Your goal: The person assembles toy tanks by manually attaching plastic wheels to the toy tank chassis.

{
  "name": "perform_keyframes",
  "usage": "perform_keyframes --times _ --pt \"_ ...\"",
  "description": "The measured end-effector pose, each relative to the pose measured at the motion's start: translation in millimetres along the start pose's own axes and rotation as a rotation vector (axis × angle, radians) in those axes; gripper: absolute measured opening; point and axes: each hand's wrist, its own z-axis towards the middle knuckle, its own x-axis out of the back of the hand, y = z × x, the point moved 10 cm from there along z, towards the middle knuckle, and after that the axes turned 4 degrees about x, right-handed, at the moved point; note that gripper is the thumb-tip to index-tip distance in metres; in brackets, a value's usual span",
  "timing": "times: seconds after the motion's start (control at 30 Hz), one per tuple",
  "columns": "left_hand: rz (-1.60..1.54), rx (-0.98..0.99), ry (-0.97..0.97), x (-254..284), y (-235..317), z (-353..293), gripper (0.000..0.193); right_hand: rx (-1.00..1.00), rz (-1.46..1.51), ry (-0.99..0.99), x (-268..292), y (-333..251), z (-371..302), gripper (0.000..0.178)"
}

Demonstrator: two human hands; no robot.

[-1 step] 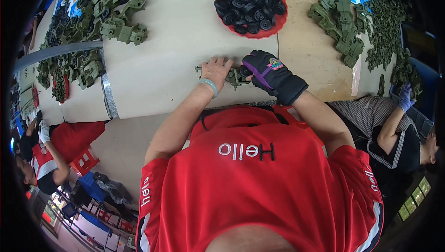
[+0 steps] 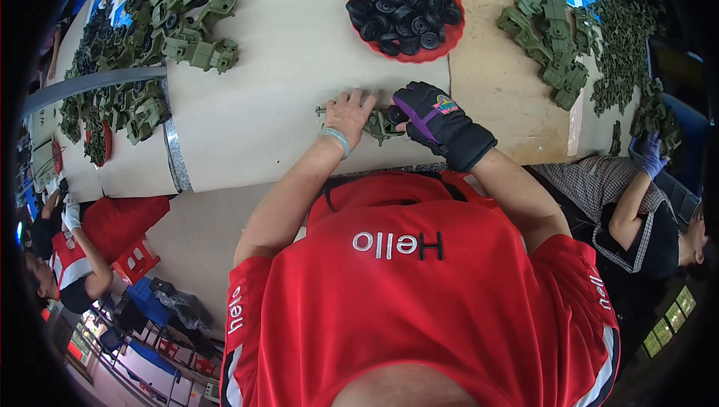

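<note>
My left hand [image 2: 347,116], bare with a pale bangle at the wrist, lies over a green plastic toy vehicle [image 2: 383,128] and holds it against the table. Its palm and fingers cover the middle of the toy, while a thin green end sticks out to the left. My right hand [image 2: 438,119] wears a black and purple glove with bare fingertips. Closed at the toy's right end, it grips a small black wheel [image 2: 396,114] against the green body. Whether the wheel is seated cannot be made out.
A red scalloped plate [image 2: 457,38] of black wheels stands ahead. Green toy vehicles [image 2: 202,51] are heaped at left, more green bodies [image 2: 554,40] at right beside a pile of small green parts [image 2: 625,44]. Co-workers sit on both sides; a purple-gloved hand [image 2: 653,156] shows at right.
My hands and the toy stay in place, with only a tiny shift of the right glove. The co-worker's purple-gloved hand at right has moved slightly left.
</note>
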Motion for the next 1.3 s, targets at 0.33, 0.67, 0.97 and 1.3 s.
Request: perform_keyframes --times 0.33,0.67,0.97,1.3 --pt "-0.037 0.033 0.084 6.9 -17.3 -15.1 0.060 -0.045 0.027 0.295 10.0 -10.4 -22.2 0.030" --pt "-0.022 -0.073 0.243 0.6 -16.2 -15.7 0.042 -0.157 0.168 0.271 -46.3 30.5 29.3 0.025" --pt "-0.005 -0.081 0.283 2.9 -13.8 -16.9 0.021 -0.049 0.077 0.214 -33.4 7.7 33.8 0.035" --pt "-0.015 -0.134 0.333 7.0 -11.4 -16.0 0.029 0.093 -0.013 0.028 -42.3 1.6 51.8 0.027"
